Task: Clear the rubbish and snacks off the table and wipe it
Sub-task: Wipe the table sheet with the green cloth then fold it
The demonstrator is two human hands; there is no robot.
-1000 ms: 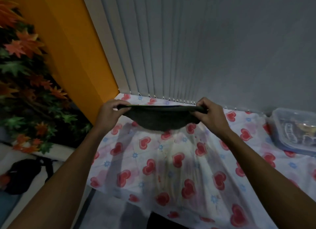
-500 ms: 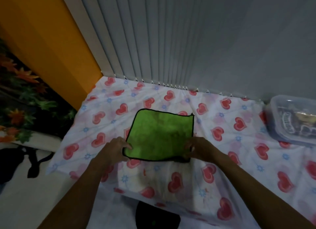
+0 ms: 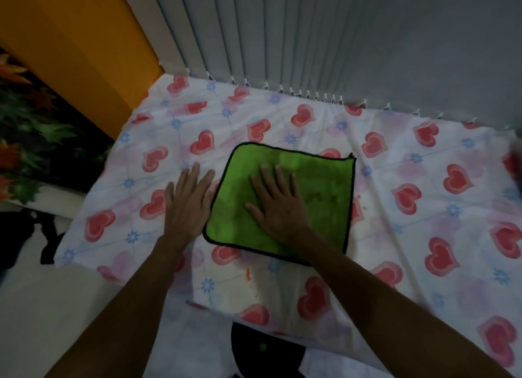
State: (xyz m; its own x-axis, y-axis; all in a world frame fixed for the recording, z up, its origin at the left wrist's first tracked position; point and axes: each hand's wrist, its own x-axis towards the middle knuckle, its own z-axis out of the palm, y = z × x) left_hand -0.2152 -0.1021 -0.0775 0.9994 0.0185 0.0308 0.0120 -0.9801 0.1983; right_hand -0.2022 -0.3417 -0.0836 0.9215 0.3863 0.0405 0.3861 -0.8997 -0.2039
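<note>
Green cloth (image 3: pixel 308 196) (black-edged): spread flat at the centre of the heart-print tabletop (image 3: pixel 409 208). Right hand (image 3: pixel 278 205): palm down on the cloth, fingers spread. Left hand (image 3: pixel 187 205): flat on the tabletop at the cloth's 9 o'clock edge, fingers together.
</note>
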